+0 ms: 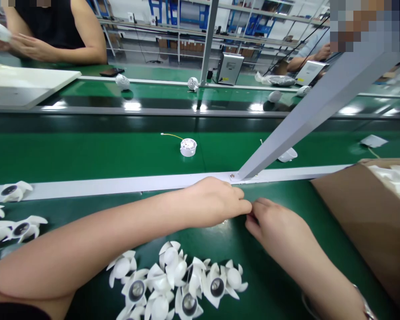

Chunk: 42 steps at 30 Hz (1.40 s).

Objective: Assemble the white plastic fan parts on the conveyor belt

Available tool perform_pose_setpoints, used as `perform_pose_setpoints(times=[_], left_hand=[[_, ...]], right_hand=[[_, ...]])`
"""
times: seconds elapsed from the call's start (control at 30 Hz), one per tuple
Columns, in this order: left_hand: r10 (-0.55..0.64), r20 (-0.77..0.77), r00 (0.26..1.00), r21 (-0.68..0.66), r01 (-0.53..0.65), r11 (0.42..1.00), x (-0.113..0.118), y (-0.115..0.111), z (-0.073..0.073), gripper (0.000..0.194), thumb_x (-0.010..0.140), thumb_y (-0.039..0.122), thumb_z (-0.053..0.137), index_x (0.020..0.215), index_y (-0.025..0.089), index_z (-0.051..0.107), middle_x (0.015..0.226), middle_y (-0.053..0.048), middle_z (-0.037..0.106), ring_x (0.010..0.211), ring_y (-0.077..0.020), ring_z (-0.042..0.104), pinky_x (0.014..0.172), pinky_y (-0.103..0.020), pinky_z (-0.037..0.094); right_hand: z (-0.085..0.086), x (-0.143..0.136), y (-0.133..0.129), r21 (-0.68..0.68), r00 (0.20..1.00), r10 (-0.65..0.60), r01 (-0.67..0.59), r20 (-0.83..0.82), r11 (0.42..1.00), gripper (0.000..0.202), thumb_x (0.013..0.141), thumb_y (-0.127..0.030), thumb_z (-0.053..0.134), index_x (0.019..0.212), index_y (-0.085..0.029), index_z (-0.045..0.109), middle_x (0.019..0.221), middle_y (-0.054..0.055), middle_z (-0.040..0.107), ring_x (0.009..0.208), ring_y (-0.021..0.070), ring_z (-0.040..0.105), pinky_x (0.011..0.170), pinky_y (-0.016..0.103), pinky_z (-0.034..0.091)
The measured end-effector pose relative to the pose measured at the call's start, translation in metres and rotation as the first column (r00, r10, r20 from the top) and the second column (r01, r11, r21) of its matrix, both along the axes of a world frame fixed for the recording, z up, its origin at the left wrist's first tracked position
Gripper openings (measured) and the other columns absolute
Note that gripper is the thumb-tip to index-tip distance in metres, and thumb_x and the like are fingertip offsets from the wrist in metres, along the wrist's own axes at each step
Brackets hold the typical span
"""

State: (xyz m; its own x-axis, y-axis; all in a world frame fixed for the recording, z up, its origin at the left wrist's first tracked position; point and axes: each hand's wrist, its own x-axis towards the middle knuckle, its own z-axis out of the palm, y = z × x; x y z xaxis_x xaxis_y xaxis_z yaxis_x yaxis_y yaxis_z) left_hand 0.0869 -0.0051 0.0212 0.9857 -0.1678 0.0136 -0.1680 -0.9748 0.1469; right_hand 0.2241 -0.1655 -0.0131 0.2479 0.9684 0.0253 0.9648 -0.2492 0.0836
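My left hand (216, 202) reaches across the green bench, its fingers closed and their tips meeting those of my right hand (275, 224). My right hand is also closed, fingers curled inward. Whatever sits between the fingertips is hidden or too small to name. Below my left forearm lies a heap of small white fan blades (162, 284), some showing dark round hubs with metal centres. Several more white fan blades (22, 229) lie at the left edge of the bench.
A cardboard box (363, 222) of white parts stands at right. A slanted metal post (306, 106) rises from the white rail (103, 186). Beyond it, a round white housing (188, 148) with a yellow wire lies on the green belt (86, 151). A co-worker (53, 35) sits opposite.
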Motion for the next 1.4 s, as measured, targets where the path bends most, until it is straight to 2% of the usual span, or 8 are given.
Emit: perform_pose_setpoints(times=[0.1, 0.2, 0.4, 0.7, 0.83, 1.1, 1.3, 1.4], left_hand=[[0.058, -0.023, 0.998, -0.040, -0.059, 0.997, 0.000, 0.001, 0.003, 0.039, 0.076, 0.032, 0.076, 0.108, 0.021, 0.057, 0.099, -0.002, 0.064, 0.084, -0.0205, 0.062, 0.058, -0.029, 0.038], [0.118, -0.104, 0.988, -0.088, -0.127, 0.988, -0.001, 0.008, 0.008, 0.050, 0.072, 0.042, 0.080, 0.111, 0.020, 0.058, 0.104, -0.003, 0.065, 0.089, -0.0208, 0.063, 0.057, -0.028, 0.037], [0.021, -0.184, 0.983, -0.309, -0.078, 0.948, 0.001, 0.022, 0.004, 0.061, 0.065, 0.051, 0.082, 0.116, 0.024, 0.062, 0.107, -0.001, 0.066, 0.098, -0.0194, 0.062, 0.064, -0.026, 0.040], [-0.015, -0.159, 0.987, -0.438, -0.057, 0.897, 0.007, 0.017, -0.011, 0.030, 0.066, 0.041, 0.083, 0.077, 0.020, 0.065, 0.079, 0.003, 0.064, 0.074, -0.0130, 0.058, 0.058, -0.024, 0.036], [0.004, -0.162, 0.987, -0.473, -0.081, 0.878, 0.008, 0.017, -0.016, 0.027, 0.063, 0.037, 0.083, 0.075, 0.020, 0.066, 0.076, 0.004, 0.064, 0.074, -0.0135, 0.059, 0.060, -0.024, 0.036], [0.033, -0.174, 0.984, -0.454, -0.110, 0.884, 0.009, 0.015, -0.017, 0.027, 0.062, 0.039, 0.082, 0.079, 0.022, 0.069, 0.080, 0.003, 0.068, 0.076, -0.0151, 0.060, 0.060, -0.024, 0.035], [0.036, -0.176, 0.984, -0.460, -0.115, 0.880, 0.010, 0.017, -0.019, 0.035, 0.060, 0.039, 0.084, 0.090, 0.024, 0.074, 0.086, 0.004, 0.070, 0.075, -0.0139, 0.060, 0.057, -0.025, 0.035], [0.023, -0.174, 0.984, -0.474, -0.104, 0.875, 0.010, 0.018, -0.020, 0.035, 0.061, 0.041, 0.085, 0.089, 0.023, 0.074, 0.083, 0.004, 0.069, 0.073, -0.0131, 0.060, 0.057, -0.024, 0.034]], right_hand=[[0.005, 0.001, 0.002, 0.125, 0.990, -0.012, 0.030, -0.140, 0.992, 0.020, 0.086, -0.022, 0.058, 0.067, -0.021, 0.050, 0.069, 0.000, 0.054, 0.058, 0.0164, 0.054, 0.052, 0.029, 0.030], [0.015, -0.002, 0.005, 0.234, 0.917, 0.029, 0.071, -0.398, 0.970, 0.012, 0.086, -0.021, 0.053, 0.073, -0.021, 0.053, 0.072, -0.001, 0.055, 0.063, 0.0146, 0.053, 0.056, 0.027, 0.037], [0.023, -0.013, 0.004, 0.126, 0.735, 0.144, -0.081, -0.662, 0.989, 0.011, 0.084, -0.016, 0.051, 0.076, -0.022, 0.057, 0.075, -0.002, 0.056, 0.064, 0.0124, 0.052, 0.060, 0.026, 0.041], [0.010, -0.015, 0.002, 0.124, 0.880, 0.206, -0.169, -0.429, 0.978, 0.011, 0.083, -0.014, 0.056, 0.075, -0.020, 0.058, 0.077, 0.000, 0.057, 0.062, 0.0140, 0.054, 0.056, 0.026, 0.039], [0.005, -0.017, 0.001, 0.167, 0.932, 0.232, -0.192, -0.277, 0.967, 0.011, 0.087, -0.018, 0.055, 0.077, -0.019, 0.060, 0.075, 0.002, 0.057, 0.060, 0.0164, 0.056, 0.054, 0.028, 0.041], [0.009, -0.020, 0.000, 0.162, 0.931, 0.273, -0.238, -0.243, 0.958, 0.014, 0.089, -0.016, 0.053, 0.080, -0.018, 0.063, 0.077, 0.004, 0.060, 0.061, 0.0170, 0.060, 0.056, 0.028, 0.044], [0.016, -0.037, -0.012, 0.204, 0.919, 0.395, -0.388, 0.009, 0.899, 0.027, 0.091, -0.010, 0.044, 0.082, -0.017, 0.068, 0.070, 0.004, 0.060, 0.053, 0.0189, 0.059, 0.050, 0.032, 0.038], [0.020, -0.025, -0.014, 0.190, 0.946, 0.310, -0.288, -0.100, 0.939, 0.024, 0.093, -0.018, 0.047, 0.086, -0.020, 0.070, 0.074, 0.003, 0.064, 0.056, 0.0182, 0.061, 0.051, 0.031, 0.040]])
